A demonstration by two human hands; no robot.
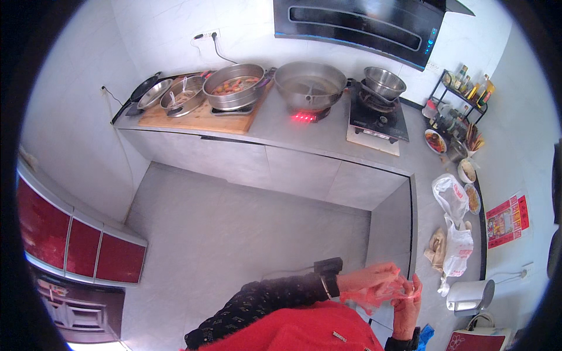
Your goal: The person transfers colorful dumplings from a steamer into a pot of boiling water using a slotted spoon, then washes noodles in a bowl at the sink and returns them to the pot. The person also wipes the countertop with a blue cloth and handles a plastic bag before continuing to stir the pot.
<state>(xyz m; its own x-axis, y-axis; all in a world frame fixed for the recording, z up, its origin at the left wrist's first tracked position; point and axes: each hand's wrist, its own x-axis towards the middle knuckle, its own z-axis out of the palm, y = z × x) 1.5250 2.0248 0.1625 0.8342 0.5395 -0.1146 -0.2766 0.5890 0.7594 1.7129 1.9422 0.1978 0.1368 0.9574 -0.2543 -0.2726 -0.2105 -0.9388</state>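
A thin, crumpled, translucent red plastic bag (368,299) is stretched between my two hands, low in the view and in front of a red garment (303,329). My left hand (375,273) grips its upper edge, palm down, with a dark band on the wrist. My right hand (407,302) is raised with fingers up and pinches the bag's other end. Both hands are close together beside the front edge of the right-hand counter (423,206). Whether anything is inside the bag cannot be made out.
Along the back counter stand a steamer pot of food (235,98), a large metal pot (310,83) above red lights, and a steel bowl (384,82) on a cooktop. White plastic bags (459,254), beige gloves (436,249) and an electric kettle (469,296) sit on the right counter.
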